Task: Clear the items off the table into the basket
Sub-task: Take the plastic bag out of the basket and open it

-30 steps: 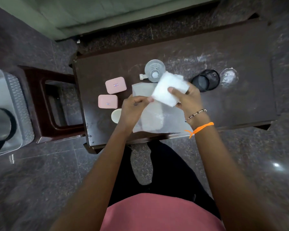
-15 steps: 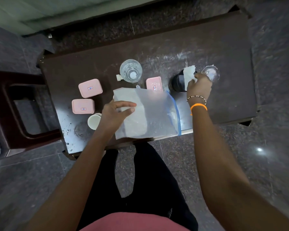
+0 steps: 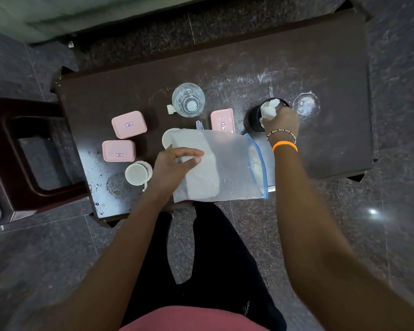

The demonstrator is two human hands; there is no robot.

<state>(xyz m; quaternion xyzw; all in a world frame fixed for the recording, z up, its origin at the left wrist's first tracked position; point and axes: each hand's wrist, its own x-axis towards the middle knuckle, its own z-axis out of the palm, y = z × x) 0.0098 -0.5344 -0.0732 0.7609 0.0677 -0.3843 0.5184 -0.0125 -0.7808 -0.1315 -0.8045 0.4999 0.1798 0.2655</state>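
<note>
On the dark table (image 3: 320,68) my right hand (image 3: 281,121) grips a crumpled white tissue (image 3: 267,110) and holds it inside the rim of a small black mesh cup (image 3: 255,118). My left hand (image 3: 176,164) rests with loose fingers on a frosted zip bag (image 3: 225,168) with a blue seal, lying at the table's front edge. Three pink lidded boxes (image 3: 129,124) (image 3: 118,151) (image 3: 222,120), a clear glass (image 3: 188,99), a white cup (image 3: 137,173) and a white lid (image 3: 167,139) stand around the bag.
A clear round lid (image 3: 306,106) lies right of the black cup. A dark wooden stool (image 3: 17,149) stands left of the table. The floor is polished dark stone. My legs are under the table's front edge. No larger basket is in view.
My right hand carried the white tissue from above the bag to the right and pushed it into the black cup. My left hand stayed on the bag. The view shifted right.
</note>
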